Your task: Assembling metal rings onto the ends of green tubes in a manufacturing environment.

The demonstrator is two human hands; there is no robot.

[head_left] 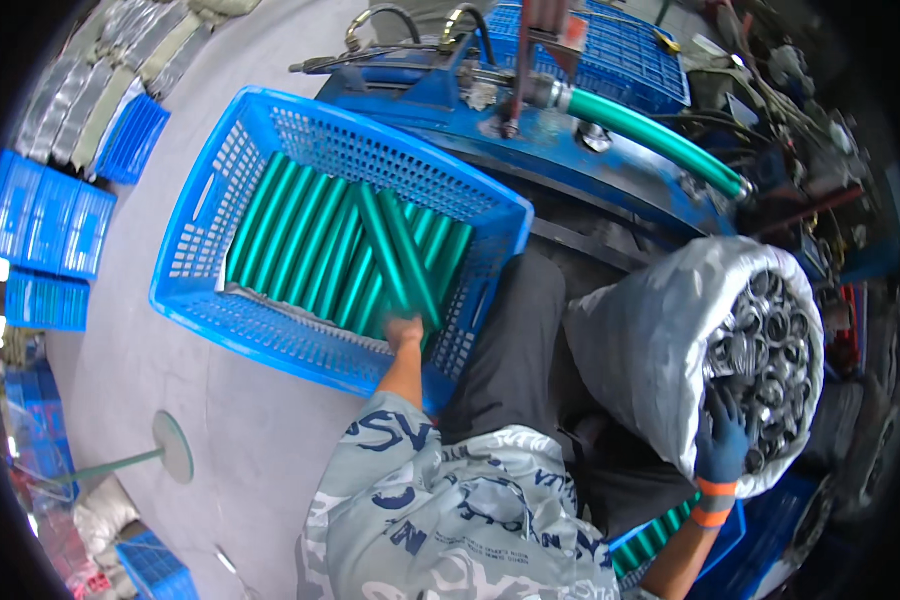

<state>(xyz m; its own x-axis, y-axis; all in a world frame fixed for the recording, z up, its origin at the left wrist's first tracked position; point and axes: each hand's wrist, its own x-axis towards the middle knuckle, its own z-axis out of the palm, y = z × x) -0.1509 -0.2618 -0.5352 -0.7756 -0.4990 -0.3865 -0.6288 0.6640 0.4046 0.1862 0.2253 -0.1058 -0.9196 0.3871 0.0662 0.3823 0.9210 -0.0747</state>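
My bare left hand (403, 330) is closed around the lower end of a green tube (382, 250) at the right side of a blue plastic crate (340, 120). That tube lies slantwise over a row of similar green tubes (290, 230) in the crate. My right hand (722, 440), in a dark blue glove with an orange band at the wrist, reaches into the mouth of a white sack (640, 330). Its fingers stretch over metal rings (770, 370) that fill the sack; the fingertips are partly lost among them.
A blue machine (590, 170) stands ahead, with a green tube (660, 140) joined to its metal fitting. Blue crates (50, 215) are stacked at far left. Another crate of green tubes (655, 540) sits near my right forearm. A round-based stand (173, 447) is on the grey floor.
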